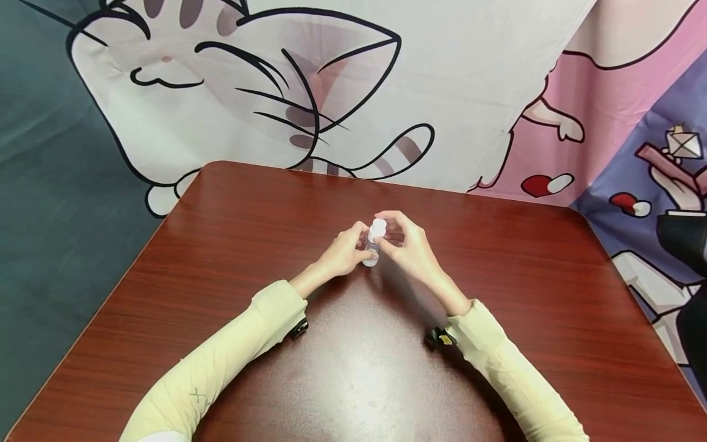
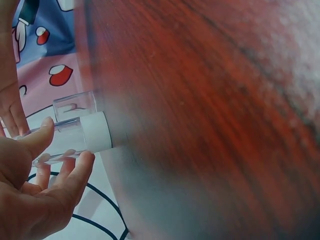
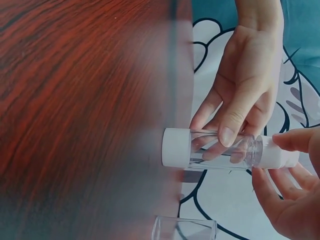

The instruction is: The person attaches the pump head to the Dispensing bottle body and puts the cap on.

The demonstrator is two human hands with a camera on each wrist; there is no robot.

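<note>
my left hand [image 1: 343, 253] grips the clear body of a small bottle [image 1: 372, 245], thumb on one side and fingers on the other, while my right hand [image 1: 413, 250] pinches its white top [image 3: 271, 153] between thumb and fingers. the bottle is at the far middle of the table [image 1: 248, 215], long axis near vertical, top pointing up, white base [image 3: 176, 147] down at the tabletop. a clear cup-like piece [image 2: 82, 105] stands just beside it.
</note>
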